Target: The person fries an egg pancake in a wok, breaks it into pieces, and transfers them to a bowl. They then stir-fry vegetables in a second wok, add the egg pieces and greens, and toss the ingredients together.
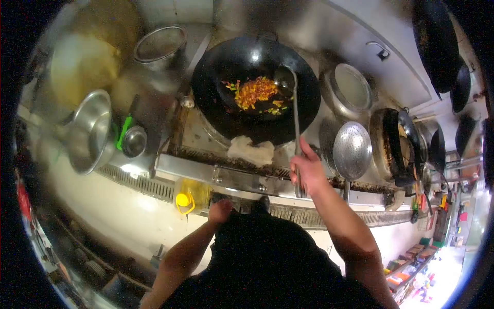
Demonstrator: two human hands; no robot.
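Observation:
My right hand [307, 167] is wrapped around the long handle of a ladle [296, 113]. The ladle's bowl rests inside a large black wok [216, 110], beside a heap of chopped red, orange and green food [256, 93]. A crumpled whitish cloth [251, 150] lies against the wok's front rim. My left hand [221, 211] is low in front of my dark clothing, near a plastic oil jug with a yellow cap [183, 200]; its fingers are not distinguishable.
Left of the wok are a sieve-topped pot [160, 45], a metal basin [91, 133] and a small bowl [135, 141]. A perforated skimmer [352, 150] and a lidded pot [352, 87] stand on the right. Dark pans [437, 44] hang at the far right.

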